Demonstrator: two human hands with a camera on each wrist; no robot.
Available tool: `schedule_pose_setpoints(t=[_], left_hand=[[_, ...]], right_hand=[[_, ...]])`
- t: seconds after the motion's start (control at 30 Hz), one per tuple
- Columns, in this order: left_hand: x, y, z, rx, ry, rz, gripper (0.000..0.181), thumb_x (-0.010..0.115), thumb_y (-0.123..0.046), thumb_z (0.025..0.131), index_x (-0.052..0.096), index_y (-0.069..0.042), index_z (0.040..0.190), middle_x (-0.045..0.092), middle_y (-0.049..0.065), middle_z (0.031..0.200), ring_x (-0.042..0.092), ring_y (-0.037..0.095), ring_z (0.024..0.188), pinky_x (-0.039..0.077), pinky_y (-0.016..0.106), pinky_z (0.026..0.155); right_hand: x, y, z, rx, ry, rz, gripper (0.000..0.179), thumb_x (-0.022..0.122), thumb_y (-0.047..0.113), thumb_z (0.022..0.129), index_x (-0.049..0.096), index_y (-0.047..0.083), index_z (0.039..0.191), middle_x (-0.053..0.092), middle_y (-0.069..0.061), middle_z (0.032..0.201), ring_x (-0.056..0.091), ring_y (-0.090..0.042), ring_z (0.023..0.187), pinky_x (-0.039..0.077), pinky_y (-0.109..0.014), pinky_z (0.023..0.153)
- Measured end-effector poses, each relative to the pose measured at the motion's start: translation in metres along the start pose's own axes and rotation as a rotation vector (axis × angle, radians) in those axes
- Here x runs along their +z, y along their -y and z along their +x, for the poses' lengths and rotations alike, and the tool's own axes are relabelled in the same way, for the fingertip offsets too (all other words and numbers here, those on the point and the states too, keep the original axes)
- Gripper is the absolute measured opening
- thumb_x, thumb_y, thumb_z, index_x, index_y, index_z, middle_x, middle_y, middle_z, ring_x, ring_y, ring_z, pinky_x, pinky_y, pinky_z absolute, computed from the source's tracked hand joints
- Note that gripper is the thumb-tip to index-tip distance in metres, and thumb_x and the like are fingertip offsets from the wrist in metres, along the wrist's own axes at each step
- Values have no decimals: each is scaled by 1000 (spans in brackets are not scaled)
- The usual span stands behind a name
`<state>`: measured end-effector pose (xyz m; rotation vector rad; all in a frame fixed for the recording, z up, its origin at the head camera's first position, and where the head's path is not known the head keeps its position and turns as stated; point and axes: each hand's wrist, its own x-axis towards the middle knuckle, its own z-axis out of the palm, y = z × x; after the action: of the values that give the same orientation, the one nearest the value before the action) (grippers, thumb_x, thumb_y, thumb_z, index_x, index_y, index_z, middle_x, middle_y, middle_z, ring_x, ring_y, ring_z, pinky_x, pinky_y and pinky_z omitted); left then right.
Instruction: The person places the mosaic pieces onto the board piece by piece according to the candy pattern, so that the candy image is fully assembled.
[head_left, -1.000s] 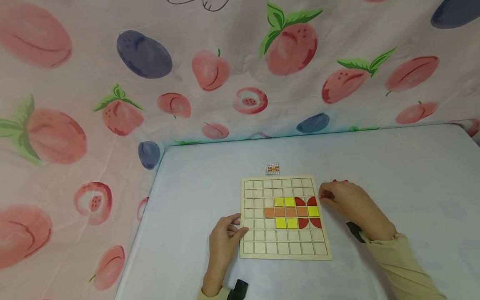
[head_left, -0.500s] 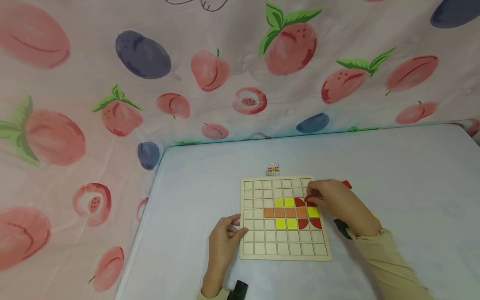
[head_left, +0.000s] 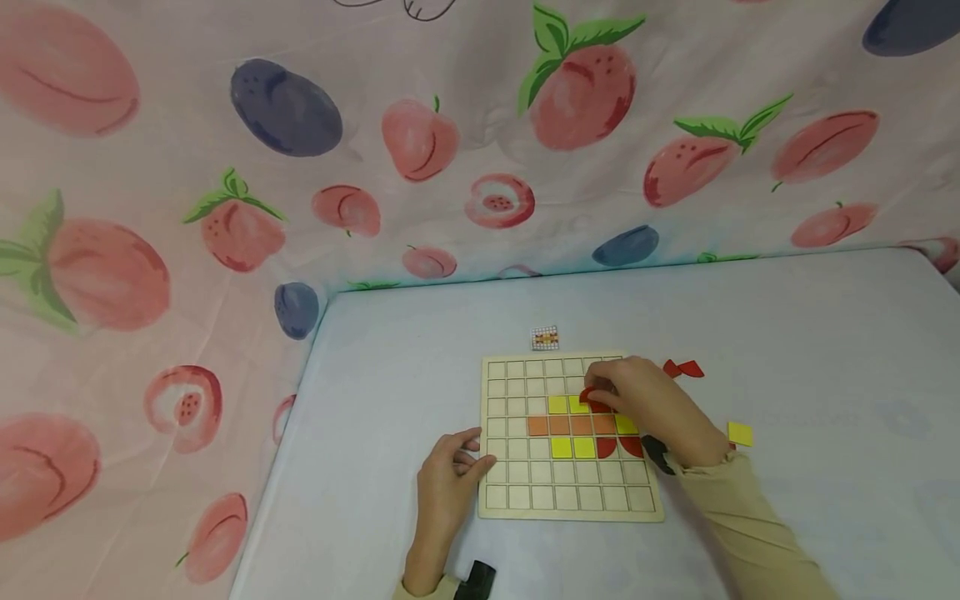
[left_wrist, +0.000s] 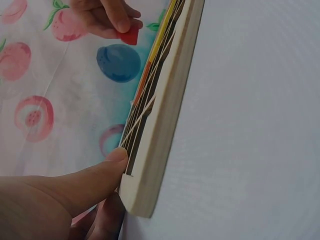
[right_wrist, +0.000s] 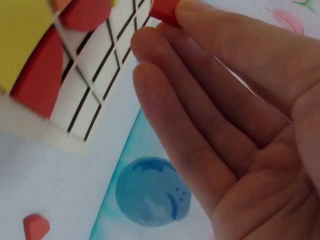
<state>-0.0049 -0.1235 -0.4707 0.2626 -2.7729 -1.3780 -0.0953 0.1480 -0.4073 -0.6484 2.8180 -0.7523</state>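
Note:
A square wooden grid board [head_left: 517, 497] lies on the table, with yellow squares [head_left: 561, 447], orange squares [head_left: 559, 426] and red curved-edge tiles [head_left: 632, 447] in its cells. My left hand [head_left: 445, 481] grips the board's left edge, its thumb [left_wrist: 117, 155] on the rim and the other fingers partly hidden beside it. Over the board's upper right part, my right hand [head_left: 637, 396] pinches a red curved-edge tile [head_left: 585, 395] between thumb and fingertips. That tile also shows in the left wrist view as a red piece [left_wrist: 130, 36]. My right hand hides some cells beneath it.
A small printed pattern card [head_left: 545, 337] lies just beyond the board. Two red tiles [head_left: 692, 368] lie loose to the right, and a yellow square tile [head_left: 739, 433] lies nearer my right sleeve [head_left: 742, 508]. A fruit-print cloth [head_left: 450, 125] stands behind the table.
My right hand has moved left from beside the board to over it, carrying the red tile. The loose red and yellow tiles have come into sight. My left hand stays put.

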Motion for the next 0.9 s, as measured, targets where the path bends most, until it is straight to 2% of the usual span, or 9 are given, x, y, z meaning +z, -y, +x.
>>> schedule_pose_setpoints(t=[0.23,0.43,0.67,0.9], left_hand=[[1,0,0,11,-3,8,41,84,-13,79,72,-12,118,64,-6,95,60,5,79,55,16,68],[1,-1,0,21,-15,11,40,84,-12,79,72,-11,117,65,-5,95,60,5,78,55,17,67],[0,-1,0,6,-9,4,41,84,-12,78,72,-11,117,65,-5,95,60,5,79,55,16,67],[0,-1,0,19,-9,1,41,84,-12,79,71,-11,118,65,-5,96,60,5,79,55,17,68]], right_hand=[[8,6,9,-28,-11,-16,9,78,14,85,70,14,84,65,5,78,53,-13,71,51,-29,69],[15,9,15,-82,-31,60,9,79,9,84,70,12,82,65,6,79,54,-10,70,52,-27,68],[22,12,23,-47,1,95,5,77,13,86,72,11,85,68,4,81,55,-10,72,53,-28,70],[29,16,30,-67,12,124,4,77,10,85,73,9,84,71,3,82,59,-8,72,54,-28,70]])
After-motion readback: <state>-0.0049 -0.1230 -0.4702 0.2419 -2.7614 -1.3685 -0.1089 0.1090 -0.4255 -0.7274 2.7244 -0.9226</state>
